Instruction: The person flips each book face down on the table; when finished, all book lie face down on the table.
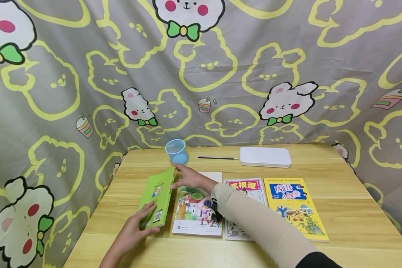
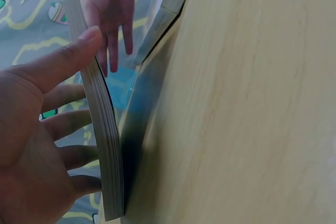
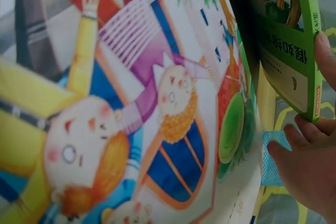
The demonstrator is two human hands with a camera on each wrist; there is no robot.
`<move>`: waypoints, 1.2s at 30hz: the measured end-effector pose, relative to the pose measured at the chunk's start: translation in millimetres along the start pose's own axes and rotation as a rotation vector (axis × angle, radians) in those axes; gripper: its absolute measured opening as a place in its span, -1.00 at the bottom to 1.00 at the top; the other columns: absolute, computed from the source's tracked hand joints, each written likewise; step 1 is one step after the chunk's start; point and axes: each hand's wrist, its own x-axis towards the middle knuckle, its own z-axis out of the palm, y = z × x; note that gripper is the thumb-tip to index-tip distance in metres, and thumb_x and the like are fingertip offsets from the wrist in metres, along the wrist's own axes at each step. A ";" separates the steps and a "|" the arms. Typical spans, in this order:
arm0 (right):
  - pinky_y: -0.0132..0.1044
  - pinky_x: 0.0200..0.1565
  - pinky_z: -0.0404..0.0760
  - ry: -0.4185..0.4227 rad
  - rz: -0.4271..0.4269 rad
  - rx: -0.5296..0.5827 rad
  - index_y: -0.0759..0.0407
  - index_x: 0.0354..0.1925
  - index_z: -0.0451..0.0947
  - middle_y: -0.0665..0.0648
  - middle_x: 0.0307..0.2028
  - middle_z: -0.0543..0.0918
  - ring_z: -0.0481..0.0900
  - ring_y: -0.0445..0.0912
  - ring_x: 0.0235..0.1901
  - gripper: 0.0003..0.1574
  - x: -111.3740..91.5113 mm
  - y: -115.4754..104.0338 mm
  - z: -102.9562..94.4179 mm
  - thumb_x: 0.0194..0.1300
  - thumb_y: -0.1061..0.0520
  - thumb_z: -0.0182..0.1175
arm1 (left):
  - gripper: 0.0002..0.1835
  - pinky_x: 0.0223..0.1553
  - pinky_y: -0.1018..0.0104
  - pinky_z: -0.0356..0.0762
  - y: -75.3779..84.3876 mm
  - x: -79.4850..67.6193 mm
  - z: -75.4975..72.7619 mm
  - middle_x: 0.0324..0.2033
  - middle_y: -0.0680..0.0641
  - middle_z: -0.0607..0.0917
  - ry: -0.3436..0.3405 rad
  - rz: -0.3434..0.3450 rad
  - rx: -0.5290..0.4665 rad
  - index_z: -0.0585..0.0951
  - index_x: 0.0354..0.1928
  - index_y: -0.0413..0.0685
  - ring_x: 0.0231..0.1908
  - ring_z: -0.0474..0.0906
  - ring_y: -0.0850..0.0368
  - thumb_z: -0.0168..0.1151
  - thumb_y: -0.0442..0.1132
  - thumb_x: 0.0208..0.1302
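A green book [image 1: 157, 201] stands tilted on the left of the table, back cover and spine toward the head camera. My left hand [image 1: 131, 231] holds its near lower end. The left wrist view shows the thumb on one side of the book's page edge [image 2: 106, 145] and the fingers on the other. At the far end, my right hand [image 1: 191, 178] touches the spine with extended fingers; in the right wrist view its thumb and fingertips are at the corner of the green book [image 3: 294, 61]. Under the right forearm lies an illustrated picture book [image 1: 201, 212].
Right of the picture book lie a pink-and-white book [image 1: 234, 227] and a yellow book [image 1: 296, 208]. Behind are a blue mesh cup [image 1: 176, 152], a thin dark stick [image 1: 217, 158] and a white case [image 1: 265, 156]. A patterned curtain [image 1: 221, 74] surrounds the table [image 1: 97, 230].
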 end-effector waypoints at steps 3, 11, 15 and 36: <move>0.08 0.50 0.28 0.012 0.004 -0.031 0.11 0.65 -0.06 0.20 0.60 0.13 0.15 0.15 0.56 0.34 0.4 1.2 1.1 0.21 -0.11 0.53 | -0.07 0.48 -0.33 0.01 -0.2 0.7 0.2 0.55 -0.11 0.27 -0.011 0.002 0.006 0.42 0.47 -0.16 0.54 0.03 -0.32 0.60 -0.07 0.06; 0.06 0.49 0.31 0.041 0.029 -0.123 0.08 0.64 0.01 0.16 0.59 0.17 0.20 0.11 0.54 0.33 4.0 9.5 6.9 0.16 -0.14 0.55 | -0.09 0.45 -0.44 -0.01 -2.5 3.8 1.4 0.56 -0.12 0.24 -0.040 -0.011 0.051 0.45 0.46 -0.14 0.56 -0.05 -0.36 0.60 -0.02 0.07; 0.03 0.48 0.32 0.056 0.040 -0.180 0.14 0.63 0.05 0.15 0.58 0.21 0.23 0.10 0.53 0.33 4.5 12.6 9.6 0.14 -0.16 0.55 | -0.10 0.42 -0.51 -0.06 -4.1 5.8 1.9 0.56 -0.13 0.25 -0.047 -0.019 0.081 0.47 0.44 -0.12 0.56 -0.06 -0.36 0.61 -0.01 0.05; 0.00 0.45 0.35 0.069 0.103 -0.438 0.09 0.57 0.22 0.14 0.46 0.39 0.34 0.09 0.44 0.26 5.2 21.3 15.6 0.11 -0.34 0.52 | -0.12 0.48 -0.47 -0.14 -8.4 9.4 4.8 0.53 -0.14 0.32 -0.039 0.001 0.198 0.53 0.41 -0.07 0.57 -0.04 -0.34 0.62 0.04 0.03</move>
